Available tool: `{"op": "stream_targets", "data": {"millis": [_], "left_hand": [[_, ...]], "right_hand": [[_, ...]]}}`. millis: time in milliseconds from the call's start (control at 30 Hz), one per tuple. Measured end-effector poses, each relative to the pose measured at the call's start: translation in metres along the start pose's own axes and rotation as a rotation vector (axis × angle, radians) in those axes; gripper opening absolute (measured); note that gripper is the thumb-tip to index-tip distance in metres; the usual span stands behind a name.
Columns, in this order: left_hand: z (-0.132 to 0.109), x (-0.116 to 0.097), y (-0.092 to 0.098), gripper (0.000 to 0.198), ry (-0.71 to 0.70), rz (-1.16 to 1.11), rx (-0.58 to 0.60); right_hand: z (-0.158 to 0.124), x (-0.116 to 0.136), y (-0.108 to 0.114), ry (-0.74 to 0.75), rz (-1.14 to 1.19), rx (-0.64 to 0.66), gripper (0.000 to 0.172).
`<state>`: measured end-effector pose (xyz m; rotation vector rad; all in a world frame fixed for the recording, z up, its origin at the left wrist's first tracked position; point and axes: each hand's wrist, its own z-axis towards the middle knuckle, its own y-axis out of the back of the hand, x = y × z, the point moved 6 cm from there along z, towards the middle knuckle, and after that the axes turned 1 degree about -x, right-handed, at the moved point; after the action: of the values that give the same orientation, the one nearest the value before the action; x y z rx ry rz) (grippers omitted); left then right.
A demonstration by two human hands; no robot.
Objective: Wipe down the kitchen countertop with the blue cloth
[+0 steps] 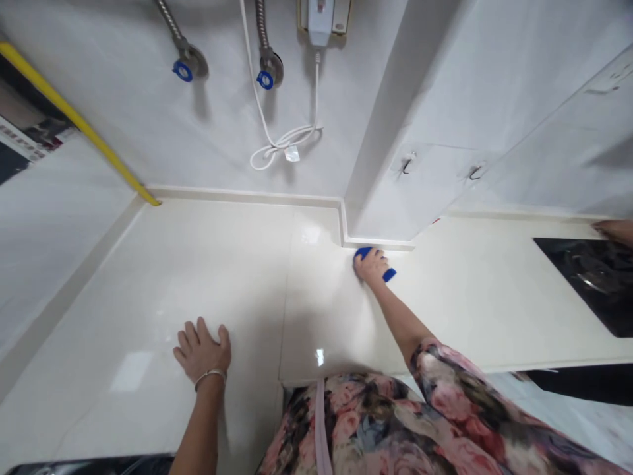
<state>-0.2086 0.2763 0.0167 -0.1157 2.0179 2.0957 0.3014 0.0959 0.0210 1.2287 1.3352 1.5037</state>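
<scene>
Right hand (372, 268): closed around blue scrub pad (389, 275), pressed on glossy cream countertop (316, 310), far edge; no soiling visible. Left hand (202, 349): open, spread flat, holding nothing.

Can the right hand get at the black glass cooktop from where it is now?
Probably yes: the right hand on the blue pad rests on the cream countertop, which runs straight to the black glass cooktop, with no object showing between them.

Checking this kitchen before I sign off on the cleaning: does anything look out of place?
The white cord hangs in a loose coil on the wall with a small tag attached, which looks untidy and unsecured.
</scene>
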Motion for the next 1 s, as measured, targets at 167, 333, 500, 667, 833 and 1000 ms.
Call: {"op": "stream_targets", "data": {"millis": [167,333,500,667,833,1000], "left_hand": [[0.000,0.001,0.000,0.077,0.003,0.001,-0.022],[0.001,0.004,0.000,0.081,0.003,-0.003,-0.032],[0.002,0.012,-0.004,0.083,0.004,0.000,-0.041],[0.002,0.023,-0.011,0.083,0.003,-0.028,-0.049],[0.003,0.025,-0.008,0.079,-0.028,-0.021,-0.080],[0.004,0.026,-0.007,0.077,-0.039,-0.016,-0.094]], "right_hand": [[-0.073,0.110,-0.020,0.407,-0.031,0.005,0.069],[-0.092,0.160,-0.028,0.751,-0.017,0.094,0.063],[-0.027,0.188,-0.029,0.711,-0.023,0.044,0.061],[0.036,0.223,-0.037,0.690,-0.010,0.010,0.061],[0.083,0.247,-0.041,0.666,0.058,-0.046,0.056],[0.085,0.252,-0.041,0.608,0.097,-0.076,0.054]]}}
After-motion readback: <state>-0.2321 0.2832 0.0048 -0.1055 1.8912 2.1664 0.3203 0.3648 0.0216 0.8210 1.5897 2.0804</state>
